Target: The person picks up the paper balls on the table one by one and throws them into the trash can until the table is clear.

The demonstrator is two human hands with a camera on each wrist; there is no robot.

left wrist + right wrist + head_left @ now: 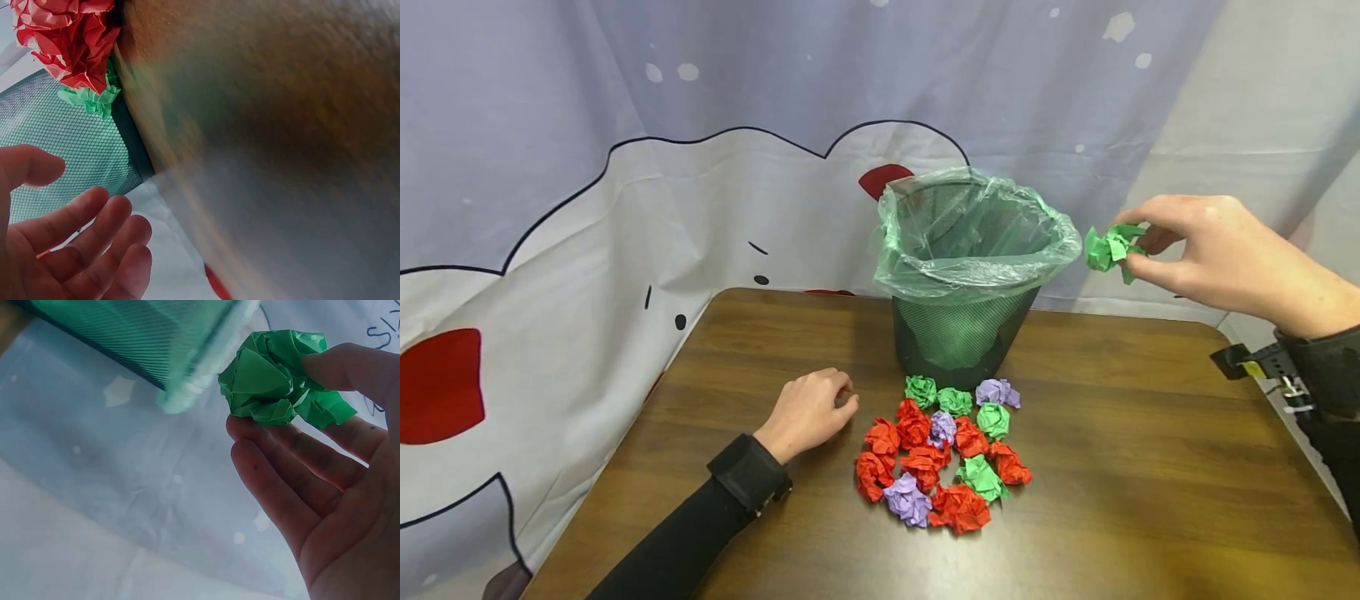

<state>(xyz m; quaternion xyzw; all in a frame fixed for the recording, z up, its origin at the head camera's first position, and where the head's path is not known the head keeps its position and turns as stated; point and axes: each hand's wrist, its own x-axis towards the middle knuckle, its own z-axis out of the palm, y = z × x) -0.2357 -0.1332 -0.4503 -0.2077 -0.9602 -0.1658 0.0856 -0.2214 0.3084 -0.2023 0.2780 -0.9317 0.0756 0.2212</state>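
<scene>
My right hand (1217, 254) pinches a crumpled green paper ball (269, 381) between thumb and fingers, raised just right of the bin's rim. The mesh waste bin (962, 329) stands at the back of the table, lined with a translucent green plastic bag (977, 271) folded over its rim. On the table in front of it lie several crumpled paper balls: red (960, 508), green (981, 477) and purple (908, 500). Left of this pile my left hand (811, 412) rests on the table, fingers loosely curled, holding nothing.
The brown wooden table (1150, 467) extends to both sides of the pile. Behind it hangs a printed curtain (760, 75) in grey-blue and white, close to the table's back edge and the bin.
</scene>
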